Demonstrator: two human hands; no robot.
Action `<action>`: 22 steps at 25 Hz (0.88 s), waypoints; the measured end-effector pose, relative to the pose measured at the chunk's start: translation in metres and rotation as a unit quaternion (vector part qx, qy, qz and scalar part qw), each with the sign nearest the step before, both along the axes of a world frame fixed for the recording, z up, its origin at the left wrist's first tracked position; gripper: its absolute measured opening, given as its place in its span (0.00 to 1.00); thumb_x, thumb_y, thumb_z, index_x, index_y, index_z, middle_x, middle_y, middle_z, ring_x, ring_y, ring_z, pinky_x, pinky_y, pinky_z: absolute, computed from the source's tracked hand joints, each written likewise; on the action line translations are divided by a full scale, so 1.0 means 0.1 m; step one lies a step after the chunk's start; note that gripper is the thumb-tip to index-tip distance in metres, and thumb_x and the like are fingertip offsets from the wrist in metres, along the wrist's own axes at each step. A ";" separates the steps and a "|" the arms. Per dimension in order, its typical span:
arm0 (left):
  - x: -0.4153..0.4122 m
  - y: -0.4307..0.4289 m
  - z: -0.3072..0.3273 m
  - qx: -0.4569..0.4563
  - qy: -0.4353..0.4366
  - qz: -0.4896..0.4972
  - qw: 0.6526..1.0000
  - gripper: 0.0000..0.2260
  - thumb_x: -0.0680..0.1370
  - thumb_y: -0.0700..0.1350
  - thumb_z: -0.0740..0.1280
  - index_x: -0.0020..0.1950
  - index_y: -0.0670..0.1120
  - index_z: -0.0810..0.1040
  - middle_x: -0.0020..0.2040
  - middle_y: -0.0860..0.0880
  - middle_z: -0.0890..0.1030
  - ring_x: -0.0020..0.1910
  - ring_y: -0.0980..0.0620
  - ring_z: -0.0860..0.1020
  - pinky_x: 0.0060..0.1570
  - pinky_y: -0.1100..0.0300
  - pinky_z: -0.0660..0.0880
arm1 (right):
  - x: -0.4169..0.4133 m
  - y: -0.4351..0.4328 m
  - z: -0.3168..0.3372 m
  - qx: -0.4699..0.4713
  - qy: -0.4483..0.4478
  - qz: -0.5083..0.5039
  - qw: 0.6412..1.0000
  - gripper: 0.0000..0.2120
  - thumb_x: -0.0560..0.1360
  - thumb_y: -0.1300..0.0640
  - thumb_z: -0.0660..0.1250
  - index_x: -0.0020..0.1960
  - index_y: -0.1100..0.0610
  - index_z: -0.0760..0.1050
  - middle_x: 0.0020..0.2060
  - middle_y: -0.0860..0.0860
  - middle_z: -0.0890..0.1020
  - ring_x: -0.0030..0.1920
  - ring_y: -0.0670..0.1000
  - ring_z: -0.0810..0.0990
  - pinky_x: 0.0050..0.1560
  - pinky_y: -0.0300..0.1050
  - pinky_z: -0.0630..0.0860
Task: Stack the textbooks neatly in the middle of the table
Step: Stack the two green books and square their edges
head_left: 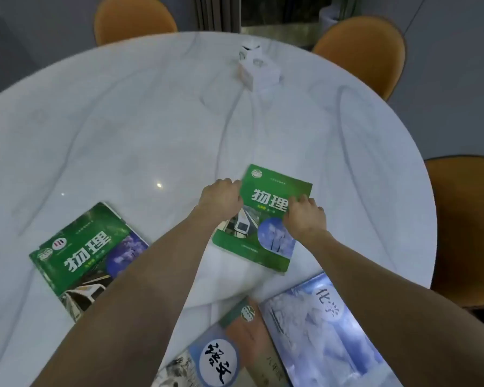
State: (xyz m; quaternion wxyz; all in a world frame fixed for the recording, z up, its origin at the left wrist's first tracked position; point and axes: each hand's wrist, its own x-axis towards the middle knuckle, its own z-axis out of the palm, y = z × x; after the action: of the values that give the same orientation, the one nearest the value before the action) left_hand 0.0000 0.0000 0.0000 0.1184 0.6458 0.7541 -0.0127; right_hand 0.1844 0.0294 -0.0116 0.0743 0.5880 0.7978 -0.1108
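A green physics textbook [266,196] lies flat on the white marble table [140,135], a little right of the middle. My left hand [221,201] grips its left edge and my right hand [305,216] presses on its right side. A second green physics textbook [87,255] lies at the near left, apart from both hands. At the near edge a beige textbook with a round white label [221,356] lies partly under a pale blue chemistry textbook [327,331]; my right forearm crosses above the blue one.
A small white box [259,69] with a cube on top stands at the far side of the table. Orange chairs [363,51] ring the table at the far left, far right and right. Bare marble spreads between the books and the box.
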 end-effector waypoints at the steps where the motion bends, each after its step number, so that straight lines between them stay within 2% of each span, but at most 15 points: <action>1: 0.02 0.01 -0.01 -0.011 -0.002 0.004 1.000 0.17 0.80 0.44 0.56 0.67 0.41 0.70 0.60 0.40 0.76 0.59 0.41 0.75 0.51 0.50 0.74 | 0.01 0.00 -0.02 -0.001 -0.001 -0.019 1.000 0.14 0.76 0.61 0.57 0.61 0.63 0.70 0.59 0.61 0.74 0.61 0.62 0.72 0.57 0.55 0.71; 5: 0.12 0.04 -0.25 -0.022 -0.037 0.038 0.998 0.15 0.79 0.44 0.58 0.64 0.39 0.68 0.59 0.39 0.75 0.58 0.39 0.74 0.51 0.47 0.74 | 0.08 -0.02 -0.21 -0.031 0.080 -0.105 0.991 0.18 0.76 0.58 0.61 0.63 0.66 0.67 0.61 0.63 0.72 0.62 0.63 0.71 0.58 0.55 0.71; 8: 0.18 0.04 -0.37 -0.031 -0.083 0.092 0.992 0.18 0.80 0.46 0.60 0.67 0.39 0.66 0.62 0.38 0.72 0.62 0.39 0.72 0.56 0.45 0.73 | 0.08 -0.03 -0.30 -0.088 0.164 -0.202 0.962 0.24 0.75 0.54 0.66 0.64 0.67 0.65 0.61 0.63 0.71 0.61 0.64 0.72 0.61 0.55 0.71; 10: 0.19 0.06 -0.42 -0.028 -0.115 0.140 0.983 0.19 0.79 0.47 0.61 0.67 0.39 0.66 0.63 0.38 0.72 0.63 0.38 0.71 0.58 0.44 0.72 | 0.05 -0.03 -0.36 -0.111 0.202 -0.252 0.940 0.25 0.74 0.54 0.68 0.64 0.67 0.66 0.62 0.63 0.71 0.61 0.64 0.73 0.61 0.54 0.71; 12: 0.17 0.12 -0.51 -0.035 -0.149 0.197 0.968 0.20 0.78 0.48 0.63 0.66 0.39 0.68 0.63 0.38 0.73 0.64 0.38 0.71 0.60 0.44 0.73 | 0.02 -0.02 -0.39 -0.123 0.223 -0.294 0.921 0.24 0.74 0.55 0.68 0.64 0.66 0.67 0.62 0.63 0.71 0.61 0.64 0.73 0.61 0.54 0.72; 16: 0.06 0.23 -0.62 -0.047 -0.231 0.280 0.931 0.19 0.71 0.53 0.69 0.55 0.41 0.78 0.56 0.39 0.79 0.57 0.39 0.77 0.56 0.47 0.77 | 0.03 0.06 -0.42 -0.148 0.244 -0.361 0.888 0.27 0.70 0.54 0.73 0.63 0.64 0.69 0.61 0.62 0.74 0.60 0.63 0.76 0.61 0.53 0.75; 19: 0.04 0.23 -0.60 -0.014 -0.284 0.285 0.915 0.15 0.72 0.47 0.70 0.54 0.40 0.78 0.56 0.39 0.80 0.55 0.39 0.79 0.54 0.50 0.78 | 0.05 0.08 -0.43 -0.158 0.258 -0.374 0.877 0.28 0.69 0.55 0.74 0.63 0.64 0.68 0.61 0.62 0.74 0.60 0.63 0.76 0.61 0.53 0.76; 22: 0.07 0.17 -0.58 0.049 -0.323 0.249 0.912 0.14 0.76 0.41 0.68 0.60 0.40 0.72 0.60 0.40 0.78 0.56 0.41 0.79 0.57 0.50 0.76 | 0.05 0.07 -0.44 -0.154 0.272 -0.383 0.869 0.27 0.69 0.57 0.74 0.63 0.64 0.67 0.61 0.62 0.74 0.60 0.63 0.75 0.60 0.53 0.75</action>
State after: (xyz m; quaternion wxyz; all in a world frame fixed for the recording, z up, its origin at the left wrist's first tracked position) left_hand 0.0065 0.0172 -0.0582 0.3233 0.4111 0.8107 0.2631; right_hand 0.1899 0.0363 -0.0554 -0.1043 0.7753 0.4709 -0.4079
